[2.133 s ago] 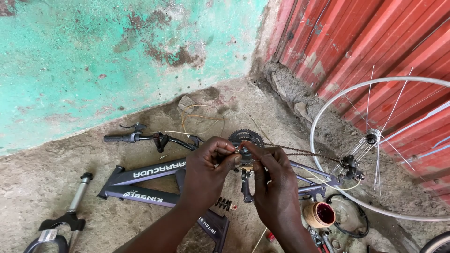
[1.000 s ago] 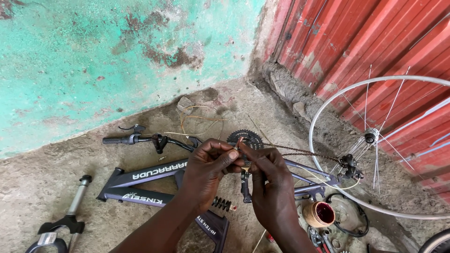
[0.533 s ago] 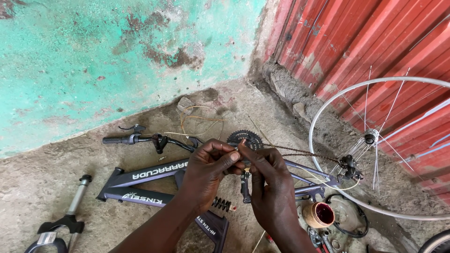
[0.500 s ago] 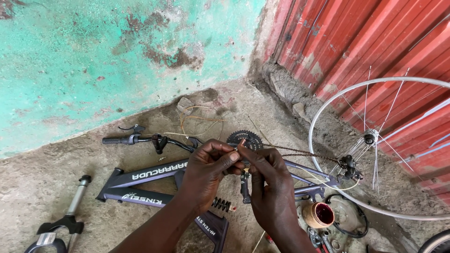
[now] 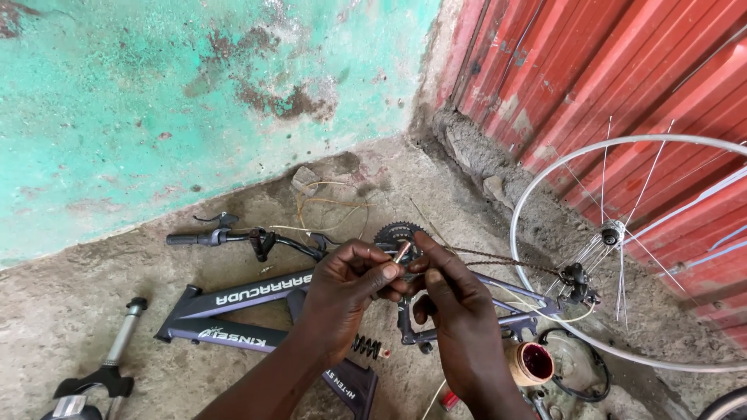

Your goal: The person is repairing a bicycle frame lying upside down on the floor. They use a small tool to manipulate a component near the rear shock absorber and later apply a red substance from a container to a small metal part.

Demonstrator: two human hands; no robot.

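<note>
— What have my hands got at this moment?

— My left hand (image 5: pixel 342 292) and my right hand (image 5: pixel 455 311) are pressed close together above the bicycle frame (image 5: pixel 257 299). The left fingertips pinch a small copper-coloured metal tube (image 5: pixel 401 251), tilted, with one end poking up; the right fingers close in on something just beneath it, which I cannot make out.

— How would it handle?

— I judge it light, stiff and smooth, easy to let slip. A pinch around its middle looks safest. The bicycle chain (image 5: pixel 506 260) running off to the right of my hands would be limp and probably greasy.

— Any labels or containers?

— White block lettering runs along the dark frame tube left of my hands, with more on the tube below my wrists. Just right of my right wrist stands a small round tin (image 5: pixel 535 362), tan outside, dark red within. A spoked wheel (image 5: pixel 622 241) leans against the red corrugated wall further right.
</note>
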